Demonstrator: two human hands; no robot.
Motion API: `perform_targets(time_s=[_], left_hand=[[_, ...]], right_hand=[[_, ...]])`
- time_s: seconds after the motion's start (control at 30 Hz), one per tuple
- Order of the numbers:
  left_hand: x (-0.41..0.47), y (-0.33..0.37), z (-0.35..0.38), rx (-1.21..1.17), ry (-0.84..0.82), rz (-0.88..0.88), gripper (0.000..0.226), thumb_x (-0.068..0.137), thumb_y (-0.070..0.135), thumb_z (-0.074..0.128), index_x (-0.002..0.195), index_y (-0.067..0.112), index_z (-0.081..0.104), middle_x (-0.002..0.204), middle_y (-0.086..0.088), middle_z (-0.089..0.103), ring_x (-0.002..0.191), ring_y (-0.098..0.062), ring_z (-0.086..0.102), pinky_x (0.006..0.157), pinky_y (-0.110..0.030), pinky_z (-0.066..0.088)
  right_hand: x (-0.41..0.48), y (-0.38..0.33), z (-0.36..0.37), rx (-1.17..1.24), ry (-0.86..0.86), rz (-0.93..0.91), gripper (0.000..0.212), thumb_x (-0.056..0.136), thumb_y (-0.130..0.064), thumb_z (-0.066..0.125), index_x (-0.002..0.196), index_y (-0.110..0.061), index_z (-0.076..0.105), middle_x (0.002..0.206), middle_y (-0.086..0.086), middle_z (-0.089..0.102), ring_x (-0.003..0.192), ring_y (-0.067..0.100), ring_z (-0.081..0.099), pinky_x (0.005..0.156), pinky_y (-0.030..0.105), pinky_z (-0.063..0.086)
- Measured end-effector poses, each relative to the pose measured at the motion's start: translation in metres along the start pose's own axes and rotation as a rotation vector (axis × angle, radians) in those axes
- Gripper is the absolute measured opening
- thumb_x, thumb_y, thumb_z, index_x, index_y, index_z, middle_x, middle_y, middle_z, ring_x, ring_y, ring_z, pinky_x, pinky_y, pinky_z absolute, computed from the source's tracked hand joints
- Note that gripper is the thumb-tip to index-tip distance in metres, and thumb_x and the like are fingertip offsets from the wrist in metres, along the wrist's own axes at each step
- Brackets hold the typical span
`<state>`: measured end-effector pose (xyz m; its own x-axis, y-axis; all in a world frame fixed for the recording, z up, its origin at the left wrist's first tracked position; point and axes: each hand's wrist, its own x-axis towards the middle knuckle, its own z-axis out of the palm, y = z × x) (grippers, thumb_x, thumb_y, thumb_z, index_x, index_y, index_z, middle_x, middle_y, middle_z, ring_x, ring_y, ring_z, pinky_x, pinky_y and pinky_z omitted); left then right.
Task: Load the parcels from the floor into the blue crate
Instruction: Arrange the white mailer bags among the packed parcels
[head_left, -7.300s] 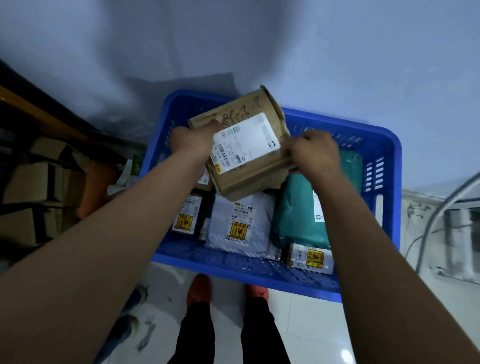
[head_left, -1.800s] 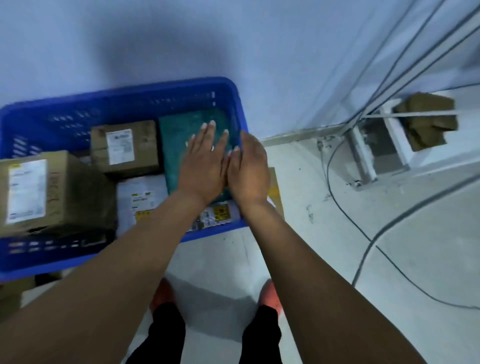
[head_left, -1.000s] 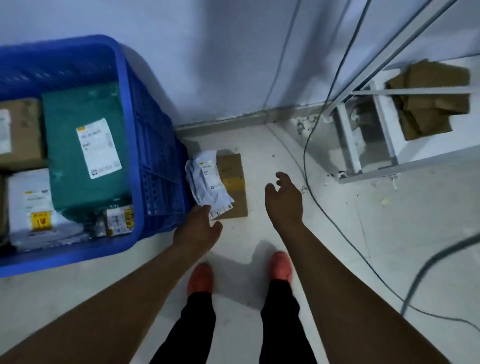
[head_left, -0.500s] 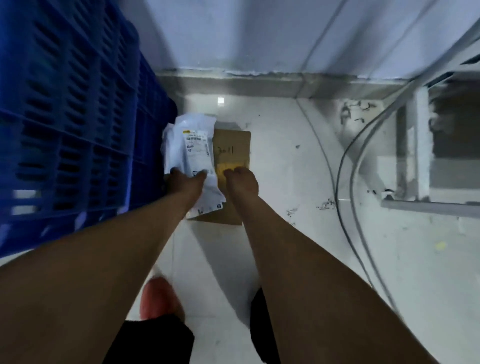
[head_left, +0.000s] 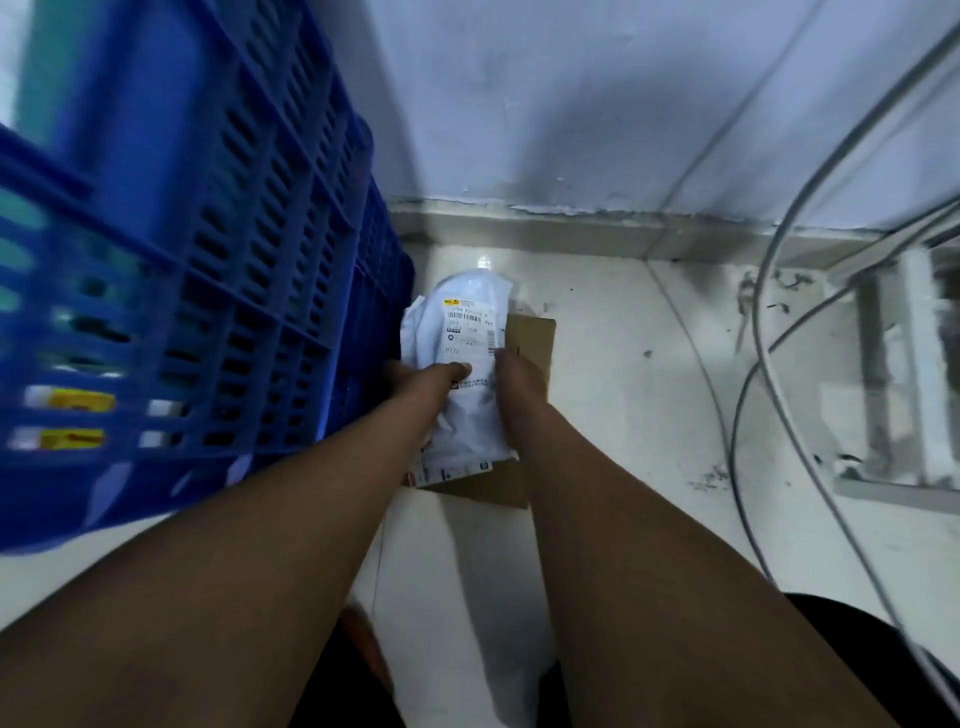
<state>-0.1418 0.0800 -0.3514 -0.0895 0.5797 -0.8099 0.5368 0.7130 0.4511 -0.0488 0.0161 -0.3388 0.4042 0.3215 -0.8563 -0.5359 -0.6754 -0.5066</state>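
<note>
White mailer (head_left: 467, 332) beside blue crate (head_left: 249, 260), edges gripped by left hand (head_left: 426, 379) and right hand (head_left: 519, 374).

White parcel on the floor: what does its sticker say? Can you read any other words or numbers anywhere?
Nothing can be read for sure.
Label on the white parcel: a barcode and printed lines, too small and blurred.
Strip along that parcel's near edge: tiny print, unreadable.
Yellow stickers behind the blue crate wall: motion-blurred, unreadable.
Cardboard box: no writing shows.
</note>
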Motion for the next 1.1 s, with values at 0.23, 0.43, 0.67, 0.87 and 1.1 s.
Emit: perform_targets(time_s=[0.23,0.43,0.67,0.87,1.1], left_hand=[[-0.148,0.066,-0.037,0.124,0.088,0.151,0.048,0.092,0.032,0.067,0.13,0.005,0.056,0.132,-0.017,0.063,0.115,-0.036,0.064,0.099,-0.045,0.052],[-0.26,0.134,-0.08,0.229,0.039,0.212,0.042,0.105,0.025,0.045,0.138,-0.001,0.052,0.137,-0.022,0.056,0.121,-0.041,0.058,0.093,-0.037,0.049],[-0.337,0.196,-0.144,0.122,-0.037,0.396,0.022,0.107,0.027,0.046,0.108,0.007,0.056,0.111,-0.017,0.061,0.095,-0.029,0.057,0.082,-0.034,0.045],[-0.369,0.241,-0.174,-0.191,-0.265,0.333,0.022,0.107,0.024,0.048,0.108,0.008,0.063,0.113,-0.013,0.072,0.099,-0.03,0.069,0.087,-0.043,0.057],[-0.403,0.254,-0.187,-0.363,-0.482,0.271,0.028,0.106,0.025,0.049,0.125,0.008,0.063,0.122,-0.008,0.073,0.123,-0.029,0.063,0.108,-0.048,0.049]], right_hand=[[-0.158,-0.07,-0.04,-0.08,0.052,-0.024,0.02,0.09,-0.013,0.056,0.098,-0.006,0.072,0.092,0.01,0.068,0.088,0.028,0.062,0.082,0.036,0.051],[-0.268,-0.147,-0.073,-0.149,0.057,-0.123,0.012,0.08,-0.014,0.059,0.085,-0.006,0.067,0.093,0.013,0.067,0.079,0.029,0.06,0.077,0.04,0.05],[-0.35,-0.211,-0.115,0.14,-0.009,-0.017,0.016,0.096,-0.014,0.049,0.091,-0.007,0.063,0.1,0.018,0.067,0.087,0.031,0.066,0.082,0.047,0.059],[-0.378,-0.242,-0.127,0.15,-0.042,-0.064,0.025,0.094,-0.037,0.055,0.094,-0.015,0.066,0.114,0.011,0.069,0.103,0.026,0.062,0.099,0.046,0.05],[-0.405,-0.259,-0.135,0.49,-0.399,-0.145,0.064,0.089,-0.067,0.049,0.132,-0.024,0.066,0.132,0.011,0.067,0.12,0.035,0.063,0.103,0.05,0.046]])
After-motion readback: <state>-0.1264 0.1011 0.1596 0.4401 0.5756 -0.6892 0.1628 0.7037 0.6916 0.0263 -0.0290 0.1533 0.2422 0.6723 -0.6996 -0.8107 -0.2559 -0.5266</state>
